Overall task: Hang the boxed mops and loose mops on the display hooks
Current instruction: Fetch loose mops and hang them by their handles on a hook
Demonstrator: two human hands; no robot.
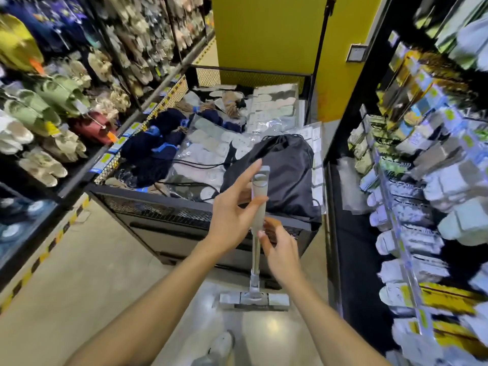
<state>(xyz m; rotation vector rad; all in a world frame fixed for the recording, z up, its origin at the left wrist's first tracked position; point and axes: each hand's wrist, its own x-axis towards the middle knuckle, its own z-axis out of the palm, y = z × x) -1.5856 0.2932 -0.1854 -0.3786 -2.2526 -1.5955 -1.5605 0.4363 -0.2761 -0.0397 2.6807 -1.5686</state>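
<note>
**Grey mop upright, hang-hole still to find a hook**

Grey plastic under my fingers: the pale grey loose mop with its slim pole and flat rectangular head stands upright on the shiny floor right before me, its head near my feet and its slotted handle top up by the black mesh bin of packaged goods. My left hand steadies the handle, thumb curled across the front, forefinger stretched up along the side. My right hand sits lower, fingers loosely bent, thumb tip touching the pole; whether it truly grips I cannot tell.

To do this well, I judge I should keep the pole vertical, take a firmer hold low down with the right hand, and lift so the slot at the top meets a hook squarely. No free hook shows here; the rack of pale packaged goods on the right looks full, so I would find the hook first.
</note>
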